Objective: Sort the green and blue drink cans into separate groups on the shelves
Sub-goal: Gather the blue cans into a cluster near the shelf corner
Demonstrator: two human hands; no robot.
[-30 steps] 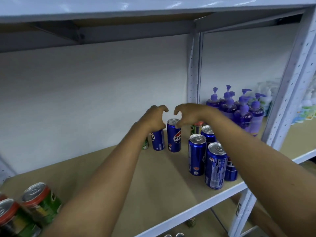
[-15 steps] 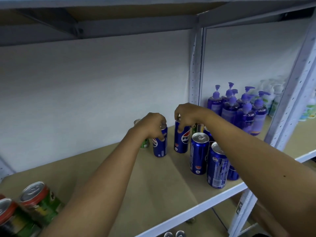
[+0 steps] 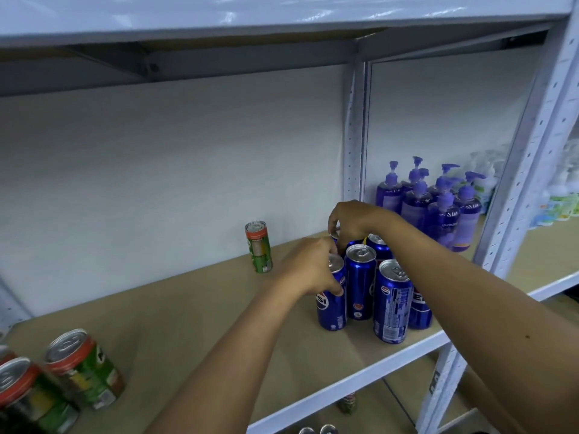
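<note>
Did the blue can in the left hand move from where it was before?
Yes. The blue can gripped by the left hand went rightward, away from the lone green can at the wall, and now stands against the blue can group.

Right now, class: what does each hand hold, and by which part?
Left hand: a blue can, gripped around its upper body. Right hand: another blue can's top rim, fingers mostly hiding it.
</note>
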